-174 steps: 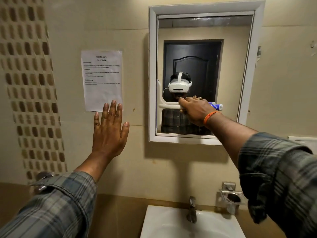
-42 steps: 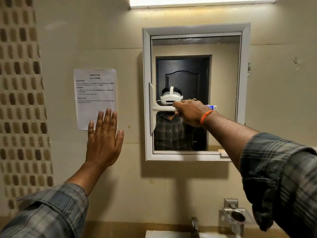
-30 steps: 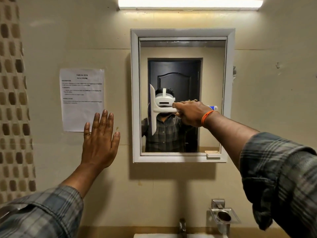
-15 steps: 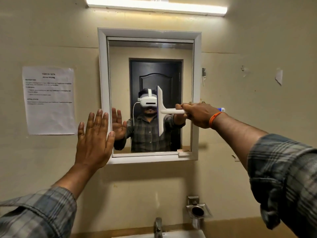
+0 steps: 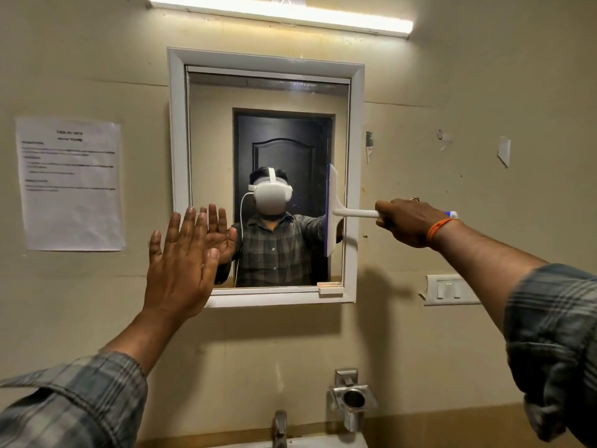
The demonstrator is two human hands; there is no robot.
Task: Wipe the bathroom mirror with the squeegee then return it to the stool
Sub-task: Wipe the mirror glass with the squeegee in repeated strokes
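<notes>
The white-framed mirror (image 5: pixel 211 124) hangs on the beige wall, with a person in a headset reflected in it. My right hand (image 5: pixel 408 223) grips the handle of the white squeegee (image 5: pixel 334 208). Its blade stands upright against the glass at the mirror's right edge. My left hand (image 5: pixel 181 263) is raised with fingers straight and spread, over the mirror's lower left corner. Whether it touches the frame or glass I cannot tell. The stool is out of view.
A printed paper sheet (image 5: pixel 69 184) is stuck to the wall left of the mirror. A tube light (image 5: pixel 281 11) glows above. A switch plate (image 5: pixel 447 289) sits at right. Below are a metal holder (image 5: pixel 353 399), a tap (image 5: pixel 279 428) and the sink's rim.
The squeegee blade has travelled from the mirror's left edge across the glass to its right edge. The view has turned right, and my left hand now overlaps the mirror's lower left corner.
</notes>
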